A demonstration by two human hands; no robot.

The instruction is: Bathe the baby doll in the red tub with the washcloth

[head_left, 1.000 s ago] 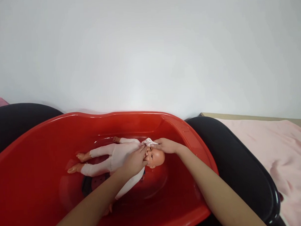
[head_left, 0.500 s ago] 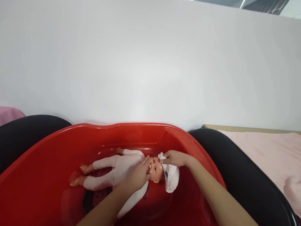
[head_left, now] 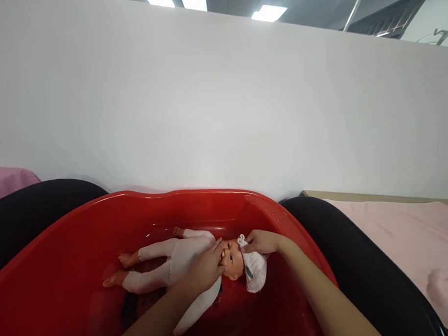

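A baby doll point(head_left: 185, 252) in a white long-sleeved outfit lies on its back in a red plastic tub point(head_left: 196, 203), its feet to the left and its head to the right. My left hand point(head_left: 208, 266) is closed around the doll's chin and neck, thumb and fingers on either side. At the top of the doll's head is a white baby cap point(head_left: 255, 273) with a dark spot and a small loop or tie at its edge. My right hand point(head_left: 262, 241) pinches the cap's upper edge, beside the forehead. The doll's far cheek and neck are partly covered by my fingers.
Black padded shapes point(head_left: 45, 203) flank the tub at left and, likewise, a black surface point(head_left: 344, 252) at right. Pink cloth point(head_left: 406, 230) covers a bed or table on the right. A white partition point(head_left: 214, 109) rises behind the tub. Something dark point(head_left: 129, 308) lies under the doll.
My view has tilted up slightly, so the tub sits lower in the picture. My right hand stays on the cap, which now sits slightly more rounded against the head. My left hand keeps its hold.
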